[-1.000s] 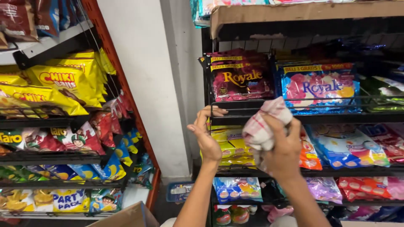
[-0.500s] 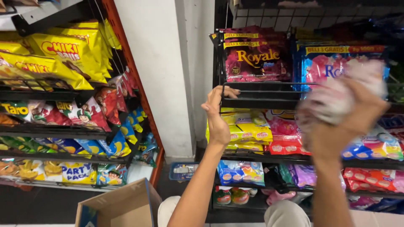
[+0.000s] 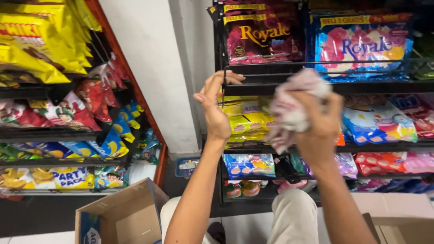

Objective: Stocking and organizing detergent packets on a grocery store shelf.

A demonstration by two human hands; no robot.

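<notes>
The left hand (image 3: 216,110) is raised against the black wire rack (image 3: 271,86), its fingers (image 3: 226,77) curled over the front rail of the shelf and gripping it, thumb pointing up on the near side. Just behind those fingers sits a dark red packet (image 3: 262,34) on the upper shelf; below them, yellow packets (image 3: 246,119) fill the next shelf down.

The right hand (image 3: 316,131) is clenched around a bunched cloth (image 3: 294,106), pink and white, held up in front of the same rail. The cloth bulges out above and to the left of the fingers, with a loose end hanging down beside the wrist. It is blurred, so whether it touches the rail cannot be told. Behind the right fingers stands a blue packet (image 3: 361,45) with pink flowers; under them lie light blue packets (image 3: 379,126).

Well to the left of both hands a second shelf unit holds yellow snack bags (image 3: 36,45). Below the left forearm an open cardboard box (image 3: 122,217) stands on the floor.
</notes>
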